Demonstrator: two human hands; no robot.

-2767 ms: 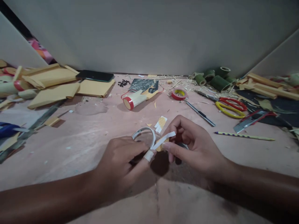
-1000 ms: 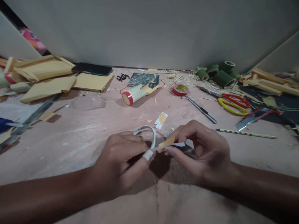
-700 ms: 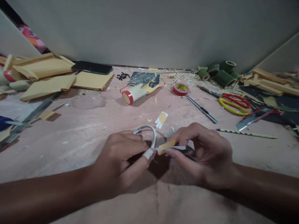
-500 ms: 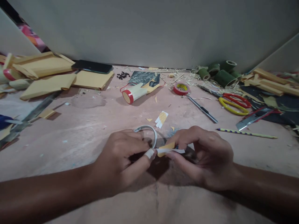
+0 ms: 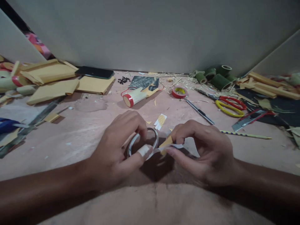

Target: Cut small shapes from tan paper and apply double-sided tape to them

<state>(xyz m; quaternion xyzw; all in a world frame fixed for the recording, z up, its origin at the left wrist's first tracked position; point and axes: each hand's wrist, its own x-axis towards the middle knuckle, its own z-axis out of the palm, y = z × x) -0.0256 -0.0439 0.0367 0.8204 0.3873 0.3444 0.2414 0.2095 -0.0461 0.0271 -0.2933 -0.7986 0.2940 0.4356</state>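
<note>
My left hand (image 5: 124, 143) grips a thin, nearly used-up roll of tape (image 5: 156, 137), its thumb, wrapped in a white strip, pressing the near side. A pale length of tape runs from the roll across to my right hand (image 5: 199, 150). There the thumb and fingers pinch a small tan paper piece (image 5: 167, 142) with the tape end lying over it. Just beyond the hands lies a white slip with a tan patch (image 5: 160, 121), cut into strips at one end. Farther back rests a pale tube with a red-banded end (image 5: 134, 98).
Right of the tube are a red tape roll (image 5: 179, 92), a craft knife (image 5: 199, 111), scissors (image 5: 231, 107) and a pencil (image 5: 246, 135). Green bamboo pieces (image 5: 220, 81) and shavings lie at the back. On the left, a phone (image 5: 95, 72) rests on tan envelopes (image 5: 93, 85).
My left hand has shifted left with the roll, its fingers more raised. More tape now stretches between the hands, and the tan paper has tilted in my right hand. The view has shifted slightly.
</note>
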